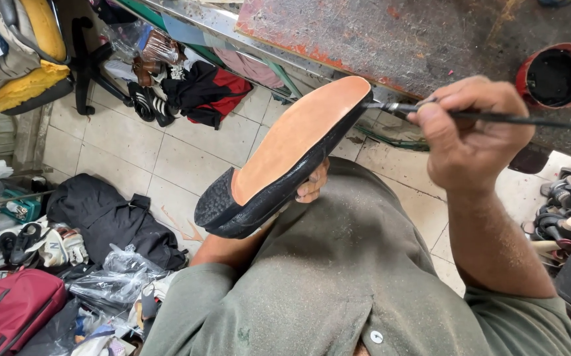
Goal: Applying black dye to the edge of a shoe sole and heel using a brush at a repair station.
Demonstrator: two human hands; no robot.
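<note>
Head view: right hand (473, 135) grips brush (496, 117); left hand (312, 184), mostly hidden, holds shoe (285, 161).

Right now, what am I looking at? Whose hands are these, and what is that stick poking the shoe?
There is one picture, taken by a camera worn on a person's head, so you look down at their lap and hands just as they do. No machine is here, only two bare hands.

The left hand holds a black shoe from underneath, turned over so its tan sole faces up. You see only a few fingertips of that hand.

The right hand grips a thin dark brush, and its tip touches the edge of the shoe near the toe.

On the worn workbench above stands a red pot with something black inside.

Down on the tiled floor lie plastic bags, a black bag, a red bag and more shoes.
</note>
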